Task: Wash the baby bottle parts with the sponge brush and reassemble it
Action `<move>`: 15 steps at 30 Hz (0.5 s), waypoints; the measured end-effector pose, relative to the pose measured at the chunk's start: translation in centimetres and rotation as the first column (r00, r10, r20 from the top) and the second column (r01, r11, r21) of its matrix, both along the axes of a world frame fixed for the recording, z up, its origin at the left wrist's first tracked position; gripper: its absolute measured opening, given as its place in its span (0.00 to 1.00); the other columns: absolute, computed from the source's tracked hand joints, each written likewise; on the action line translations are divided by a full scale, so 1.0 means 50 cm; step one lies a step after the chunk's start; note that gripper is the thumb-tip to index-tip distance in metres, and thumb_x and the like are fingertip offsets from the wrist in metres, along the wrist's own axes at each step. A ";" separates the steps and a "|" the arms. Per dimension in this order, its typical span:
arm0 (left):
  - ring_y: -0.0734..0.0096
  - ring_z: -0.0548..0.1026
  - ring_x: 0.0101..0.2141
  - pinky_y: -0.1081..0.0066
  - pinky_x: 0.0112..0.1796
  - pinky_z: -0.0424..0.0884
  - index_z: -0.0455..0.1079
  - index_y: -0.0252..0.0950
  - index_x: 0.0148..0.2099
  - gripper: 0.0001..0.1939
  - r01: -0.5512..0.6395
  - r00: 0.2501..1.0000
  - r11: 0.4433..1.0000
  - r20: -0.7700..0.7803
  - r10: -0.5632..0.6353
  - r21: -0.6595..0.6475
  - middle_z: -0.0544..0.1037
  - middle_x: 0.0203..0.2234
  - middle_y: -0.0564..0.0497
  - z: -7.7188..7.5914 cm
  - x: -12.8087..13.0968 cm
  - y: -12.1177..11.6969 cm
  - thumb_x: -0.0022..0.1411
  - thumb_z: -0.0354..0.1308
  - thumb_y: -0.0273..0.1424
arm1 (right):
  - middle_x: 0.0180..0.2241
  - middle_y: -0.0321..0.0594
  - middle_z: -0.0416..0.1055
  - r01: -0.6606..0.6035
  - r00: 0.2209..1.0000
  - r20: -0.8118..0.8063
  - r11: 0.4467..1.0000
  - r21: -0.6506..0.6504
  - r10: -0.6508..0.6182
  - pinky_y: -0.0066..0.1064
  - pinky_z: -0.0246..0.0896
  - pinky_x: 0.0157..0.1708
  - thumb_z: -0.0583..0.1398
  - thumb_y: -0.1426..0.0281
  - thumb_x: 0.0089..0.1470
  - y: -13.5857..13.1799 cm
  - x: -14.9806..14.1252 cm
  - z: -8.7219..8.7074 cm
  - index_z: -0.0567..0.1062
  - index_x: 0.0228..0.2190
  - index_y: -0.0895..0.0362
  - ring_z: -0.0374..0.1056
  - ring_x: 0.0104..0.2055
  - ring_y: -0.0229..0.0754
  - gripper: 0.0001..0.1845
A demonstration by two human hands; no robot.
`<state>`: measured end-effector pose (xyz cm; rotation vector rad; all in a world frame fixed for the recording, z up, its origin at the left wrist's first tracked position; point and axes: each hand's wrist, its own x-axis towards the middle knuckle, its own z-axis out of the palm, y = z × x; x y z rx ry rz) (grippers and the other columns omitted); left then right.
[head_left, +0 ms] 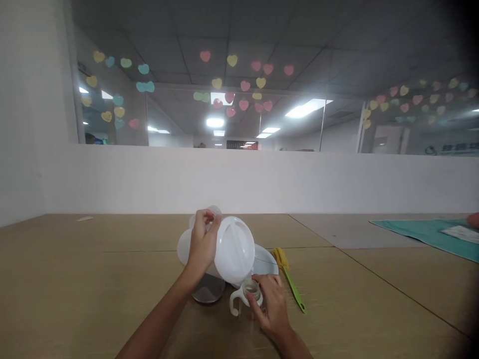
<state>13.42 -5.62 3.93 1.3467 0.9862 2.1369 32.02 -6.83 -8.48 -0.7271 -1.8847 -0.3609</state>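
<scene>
Right hand (274, 305) grips the rim of a small clear container (251, 289) fitted with a curved white plastic handle (234, 302). Left hand (204, 247), forward and to the left, grips a tilted, round-faced white plastic vessel (235, 250). Beyond the right hand sits a pale round dish (266, 260); to its right, a green-handled brush with a yellow head (295, 290) lies on the tabletop (355, 304).

One ridged white disc (235, 249) in play | one handled jar (245, 295) | one brush (294, 290) | one teal cloth (415, 231) | heart stickers (205, 56), dozens, some too faint to count!
</scene>
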 end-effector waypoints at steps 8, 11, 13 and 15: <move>0.77 0.68 0.27 0.73 0.34 0.65 0.59 0.36 0.37 0.14 -0.094 0.865 0.992 0.486 0.125 -0.088 0.67 0.27 0.57 0.018 -0.155 0.062 0.48 0.59 0.31 | 0.28 0.40 0.71 -0.011 1.000 0.006 1.000 0.027 0.011 0.36 0.56 0.33 0.55 0.68 0.52 0.005 -0.002 -0.001 0.67 0.36 0.56 0.66 0.29 0.42 0.09; 0.78 0.66 0.25 0.75 0.31 0.65 0.58 0.35 0.31 0.07 -0.110 0.767 0.980 0.613 0.189 -0.164 0.64 0.22 0.58 0.012 -0.217 0.081 0.49 0.54 0.26 | 0.28 0.40 0.71 -0.016 1.000 -0.010 0.999 0.033 0.017 0.36 0.57 0.32 0.55 0.68 0.52 0.008 -0.003 -0.002 0.67 0.36 0.56 0.66 0.29 0.42 0.09; 0.78 0.65 0.24 0.75 0.30 0.65 0.57 0.35 0.29 0.05 -0.127 0.736 0.971 0.637 0.230 -0.204 0.63 0.21 0.58 0.001 -0.245 0.092 0.49 0.52 0.25 | 0.29 0.39 0.72 -0.009 1.000 -0.011 0.999 0.040 0.009 0.36 0.57 0.33 0.55 0.68 0.52 0.011 -0.003 -0.003 0.67 0.36 0.56 0.66 0.29 0.42 0.09; 0.78 0.64 0.23 0.75 0.29 0.64 0.55 0.36 0.28 0.05 -0.129 0.729 0.963 0.635 0.254 -0.237 0.61 0.20 0.57 -0.011 -0.261 0.100 0.48 0.50 0.23 | 0.28 0.39 0.72 0.001 1.000 -0.006 0.999 0.045 0.000 0.36 0.57 0.34 0.56 0.67 0.51 0.013 -0.004 -0.004 0.67 0.36 0.56 0.67 0.29 0.42 0.09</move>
